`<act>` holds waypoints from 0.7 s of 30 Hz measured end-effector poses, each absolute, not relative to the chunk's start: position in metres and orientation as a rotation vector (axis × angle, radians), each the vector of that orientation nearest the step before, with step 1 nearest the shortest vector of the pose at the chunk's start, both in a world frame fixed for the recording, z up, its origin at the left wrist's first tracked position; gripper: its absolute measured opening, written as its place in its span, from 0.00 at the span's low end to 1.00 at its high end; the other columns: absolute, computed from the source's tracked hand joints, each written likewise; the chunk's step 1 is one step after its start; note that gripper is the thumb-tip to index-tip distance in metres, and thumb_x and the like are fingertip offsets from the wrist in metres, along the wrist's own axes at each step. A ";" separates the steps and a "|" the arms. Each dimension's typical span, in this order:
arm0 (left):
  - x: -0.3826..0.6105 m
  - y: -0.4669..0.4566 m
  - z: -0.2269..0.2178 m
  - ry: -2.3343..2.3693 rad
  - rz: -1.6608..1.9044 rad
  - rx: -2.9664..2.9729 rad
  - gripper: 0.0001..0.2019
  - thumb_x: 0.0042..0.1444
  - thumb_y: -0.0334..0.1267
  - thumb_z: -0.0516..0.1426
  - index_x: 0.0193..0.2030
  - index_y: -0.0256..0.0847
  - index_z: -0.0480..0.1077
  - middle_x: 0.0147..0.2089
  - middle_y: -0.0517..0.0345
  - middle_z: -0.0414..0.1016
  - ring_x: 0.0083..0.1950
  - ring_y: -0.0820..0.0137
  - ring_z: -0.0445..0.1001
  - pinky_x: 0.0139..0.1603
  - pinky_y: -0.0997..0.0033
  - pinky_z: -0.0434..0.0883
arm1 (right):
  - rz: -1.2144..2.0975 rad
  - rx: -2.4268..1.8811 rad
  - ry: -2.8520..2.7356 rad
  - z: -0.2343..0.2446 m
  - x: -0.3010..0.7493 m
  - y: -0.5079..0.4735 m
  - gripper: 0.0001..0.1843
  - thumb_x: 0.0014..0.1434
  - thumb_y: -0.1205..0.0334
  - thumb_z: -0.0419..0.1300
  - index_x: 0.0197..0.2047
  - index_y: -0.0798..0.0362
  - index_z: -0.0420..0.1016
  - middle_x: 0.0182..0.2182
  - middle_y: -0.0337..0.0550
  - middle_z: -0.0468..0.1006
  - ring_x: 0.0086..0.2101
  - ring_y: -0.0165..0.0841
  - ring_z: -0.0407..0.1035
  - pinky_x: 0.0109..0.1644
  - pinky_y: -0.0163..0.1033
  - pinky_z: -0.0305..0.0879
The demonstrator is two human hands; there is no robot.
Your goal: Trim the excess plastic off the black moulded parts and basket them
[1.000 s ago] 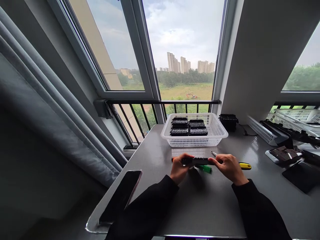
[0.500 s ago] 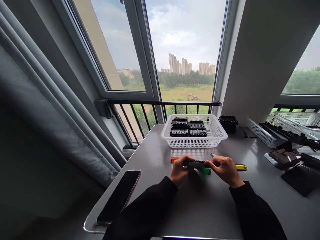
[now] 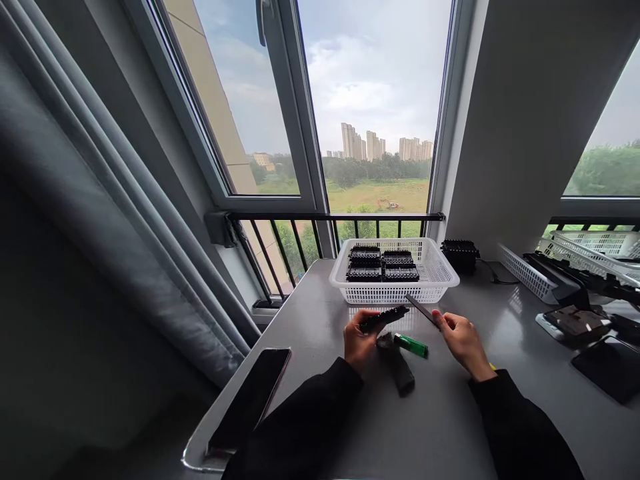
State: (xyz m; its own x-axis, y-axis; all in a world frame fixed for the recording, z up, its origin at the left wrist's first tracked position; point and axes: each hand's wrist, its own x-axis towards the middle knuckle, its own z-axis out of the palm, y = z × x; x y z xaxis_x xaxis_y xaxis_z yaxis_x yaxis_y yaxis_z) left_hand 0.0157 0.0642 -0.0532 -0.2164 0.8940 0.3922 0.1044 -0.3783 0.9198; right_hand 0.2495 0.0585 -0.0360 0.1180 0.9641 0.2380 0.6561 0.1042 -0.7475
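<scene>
My left hand (image 3: pixel 359 343) is closed round a black plastic part (image 3: pixel 384 319) with a toothed edge, held tilted above the table. In my right hand (image 3: pixel 463 340), thumb and fingers pinch a thin, dark flat strip (image 3: pixel 423 310). The strip points up and left, its far end apart from the black part and in front of the basket. Below and between the hands, a green lighter (image 3: pixel 411 345) lies on the table beside a dark, elongated object (image 3: pixel 397 367) whose kind I cannot make out. A bit of something yellow (image 3: pixel 493 367) shows behind my right wrist.
A white plastic basket (image 3: pixel 395 293) with several black toothed parts (image 3: pixel 383 265) stands at the back. A phone (image 3: pixel 250 400) lies near the left edge. Another black part (image 3: pixel 460 255), more baskets (image 3: pixel 527 272) and dark devices (image 3: pixel 575 323) are on the right.
Both hands were together on the black part, a flat strip along it. Now my right hand holds a strip apart from it, and the part is tilted. The view has shifted slightly.
</scene>
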 end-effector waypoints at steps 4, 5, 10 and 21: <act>0.017 0.062 -0.055 1.294 1.748 1.489 0.08 0.46 0.34 0.64 0.35 0.41 0.73 0.33 0.58 0.78 0.35 0.67 0.79 0.39 0.65 0.77 | 0.563 -1.661 -1.602 -0.044 0.247 0.063 0.32 0.58 0.31 0.47 0.22 0.52 0.67 0.19 0.39 0.68 0.23 0.32 0.63 0.27 0.35 0.53; 0.017 0.061 -0.056 1.310 1.783 1.507 0.08 0.47 0.34 0.63 0.36 0.42 0.72 0.34 0.58 0.77 0.35 0.67 0.79 0.39 0.65 0.77 | 0.561 -1.677 -1.615 -0.047 0.247 0.064 0.31 0.57 0.31 0.48 0.23 0.52 0.69 0.19 0.40 0.70 0.23 0.33 0.64 0.27 0.35 0.54; 0.016 0.058 -0.058 1.346 1.851 1.598 0.09 0.49 0.33 0.62 0.38 0.43 0.70 0.34 0.59 0.74 0.35 0.68 0.77 0.39 0.67 0.76 | 0.529 -1.799 -1.750 -0.066 0.247 0.065 0.21 0.54 0.40 0.58 0.29 0.51 0.72 0.24 0.41 0.76 0.28 0.37 0.71 0.29 0.36 0.57; 0.018 0.055 -0.055 1.328 1.894 1.957 0.06 0.50 0.29 0.59 0.30 0.44 0.68 0.32 0.58 0.77 0.39 0.65 0.74 0.46 0.61 0.70 | 0.251 -1.993 -1.886 -0.081 0.245 0.070 0.13 0.60 0.51 0.57 0.37 0.52 0.75 0.31 0.48 0.80 0.35 0.42 0.75 0.32 0.38 0.58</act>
State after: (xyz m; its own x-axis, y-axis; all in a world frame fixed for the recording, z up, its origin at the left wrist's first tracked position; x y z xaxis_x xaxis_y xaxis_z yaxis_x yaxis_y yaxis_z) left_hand 0.0176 0.0550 -0.0551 -0.1621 0.6343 0.7559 0.4945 -0.6107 0.6185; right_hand 0.2451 0.0702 -0.0809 0.0812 0.9881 0.1309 0.9194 -0.0235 -0.3926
